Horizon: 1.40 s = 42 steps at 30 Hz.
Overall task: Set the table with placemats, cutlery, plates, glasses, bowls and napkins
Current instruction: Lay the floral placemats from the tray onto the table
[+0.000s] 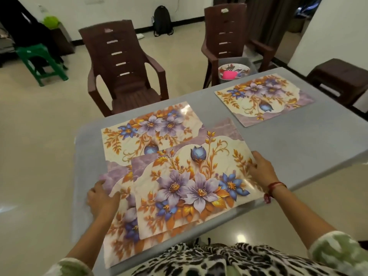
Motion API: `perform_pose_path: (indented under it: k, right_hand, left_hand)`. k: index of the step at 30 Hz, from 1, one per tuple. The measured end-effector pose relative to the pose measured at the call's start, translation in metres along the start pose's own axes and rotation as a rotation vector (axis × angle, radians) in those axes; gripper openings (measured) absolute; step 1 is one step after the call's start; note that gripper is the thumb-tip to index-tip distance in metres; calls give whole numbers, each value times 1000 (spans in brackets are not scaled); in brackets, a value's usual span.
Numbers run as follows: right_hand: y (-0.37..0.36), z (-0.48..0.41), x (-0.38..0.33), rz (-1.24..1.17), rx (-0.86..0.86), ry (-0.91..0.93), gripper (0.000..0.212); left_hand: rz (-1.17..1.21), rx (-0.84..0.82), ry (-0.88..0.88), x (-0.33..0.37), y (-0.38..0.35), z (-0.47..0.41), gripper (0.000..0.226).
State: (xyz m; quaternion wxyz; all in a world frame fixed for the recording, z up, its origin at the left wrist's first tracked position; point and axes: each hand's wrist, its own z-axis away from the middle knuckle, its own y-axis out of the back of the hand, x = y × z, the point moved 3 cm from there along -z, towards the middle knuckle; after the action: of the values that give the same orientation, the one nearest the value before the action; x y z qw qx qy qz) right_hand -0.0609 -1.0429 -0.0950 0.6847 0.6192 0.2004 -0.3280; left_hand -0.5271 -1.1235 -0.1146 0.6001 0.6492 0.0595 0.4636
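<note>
Several floral placemats lie on the grey table (288,148). One placemat (262,98) lies flat at the far right, another (151,124) at the far left. Nearest me, a top placemat (191,186) overlaps the far left one and a lower placemat (123,242) that hangs over the near edge. My right hand (260,168) holds the top placemat by its right edge, thumb on top. My left hand (101,198), slightly blurred, grips the lower placemat at its left corner with bent fingers.
Two brown plastic chairs (123,62) (225,32) stand at the table's far side. The right chair carries a grey tub (249,62) holding a floral plate (235,68) and a pink item (229,75). A brown stool (338,76) stands right, a green stool (39,56) far left.
</note>
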Motion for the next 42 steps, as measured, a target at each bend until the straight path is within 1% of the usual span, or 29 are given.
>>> perform_pose_path:
  k: [3,6,9,13,15,18,21,25,27,31,34,37,39,41,42]
  right_hand:
    - [27,-5,23,-38,39,-46,24]
    - [53,-14,49,-30,83,-104,28]
    - [83,-28,78,-31,119,-167,26]
    - [129,-66,116,62,164,-200,28]
    - [152,-88,130,105,160,-217,29]
    - [189,-123,150,123,165,-258,29]
    - [226,-149,170,159,209,-291,27]
    - [269,-174,198,185,266,-347,30]
    - [283,-186,209,173,276,-356,31]
    - [302,-215,223,136,284,-322,36]
    - [312,-245,241,139,247,-309,40]
    - [316,-275,266,162,144,-315,44]
    - [314,-289,280,247,88,-317,46]
    - [310,-301,286,395,85,-225,49]
    - [304,-305,285,460,83,-139,49]
  left_hand:
    - [67,-68,-155,40,-31,13,52]
    - [23,-174,-311,82,-73,29,53]
    - [-9,-265,-445,129,-115,47,56]
    - [139,-360,-513,205,-168,72,45]
    - [149,-402,-543,241,-196,81,43]
    - [113,-435,-547,289,-235,94,48]
    - [59,-463,-584,326,-266,109,53]
    - [-53,-574,-655,357,-300,130,72]
    - [-107,-572,-690,370,-310,138,79]
    - [-263,-552,-746,393,-329,148,81]
    - [-293,-526,-747,411,-340,155,81]
    - [-353,-508,-689,426,-352,162,85]
    - [-400,-474,-596,431,-352,161,98]
    - [-369,-402,-528,442,-353,160,111]
    - [-350,-378,-520,449,-355,159,116]
